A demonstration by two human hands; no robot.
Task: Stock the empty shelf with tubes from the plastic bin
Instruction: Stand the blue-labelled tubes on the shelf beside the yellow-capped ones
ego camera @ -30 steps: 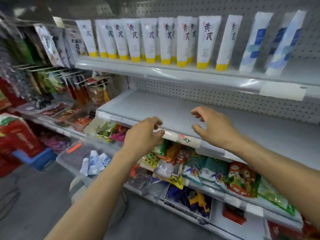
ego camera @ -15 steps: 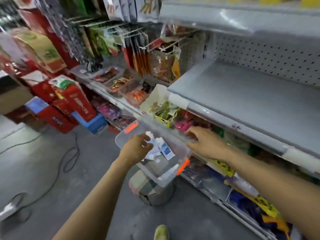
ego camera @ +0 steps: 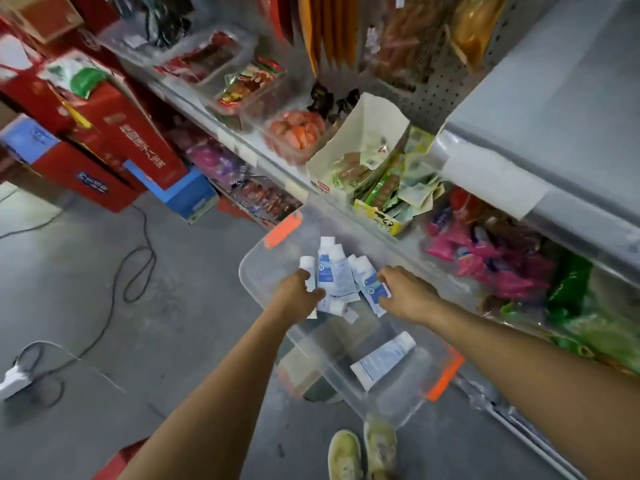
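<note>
A clear plastic bin point(ego camera: 257, 286) with orange latches stands below me in front of the shelving. Several white-and-blue tubes point(ego camera: 333, 271) lie piled at its far end. One more tube point(ego camera: 382, 363) lies alone near the close end. My left hand point(ego camera: 294, 296) is inside the bin, its fingers curled around a white tube point(ego camera: 307, 265). My right hand point(ego camera: 407, 293) is beside it, thumb and fingers closed on another tube point(ego camera: 370, 284). The empty grey shelf point(ego camera: 554, 98) runs along the upper right.
Snack bags point(ego camera: 485, 258) fill the shelf under the empty one, beside an open cardboard display box point(ego camera: 363, 133). Red cartons point(ego camera: 114, 133) stand on the floor at left. A cable point(ego camera: 138, 271) and power strip point(ego camera: 14, 377) lie on the grey floor. My shoes point(ego camera: 363, 452) are below the bin.
My view has dropped from the empty shelf to the bin. Both hands have come down from the shelf edge into the bin and closed on tubes.
</note>
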